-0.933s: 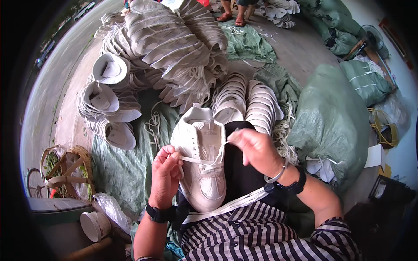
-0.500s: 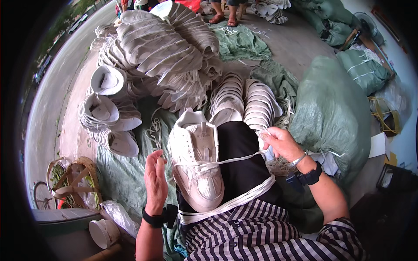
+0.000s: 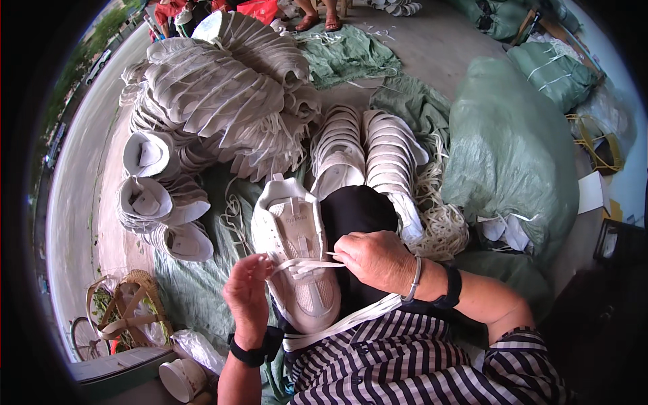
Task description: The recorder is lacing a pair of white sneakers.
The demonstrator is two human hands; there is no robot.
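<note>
A white shoe upper [image 3: 294,253] lies on my black-clad lap, toe toward me. A white lace [image 3: 307,265] runs across its eyelets. My left hand [image 3: 246,297] pinches the lace's left end beside the shoe. My right hand [image 3: 374,260] grips the lace's other end at the shoe's right edge. Both wrists carry dark bands, and the right also wears a thin bangle.
Stacked rows of white shoe uppers [image 3: 223,101] fill the floor ahead and left, with two more rows [image 3: 368,152] beyond my knees. A heap of loose laces [image 3: 442,223] lies right. Big green sacks [image 3: 513,148] stand right. A basket [image 3: 125,314] sits at lower left.
My right hand, which had drawn the lace out to the right, has come back to the shoe. My left hand has closed on the lace's left end beside the shoe.
</note>
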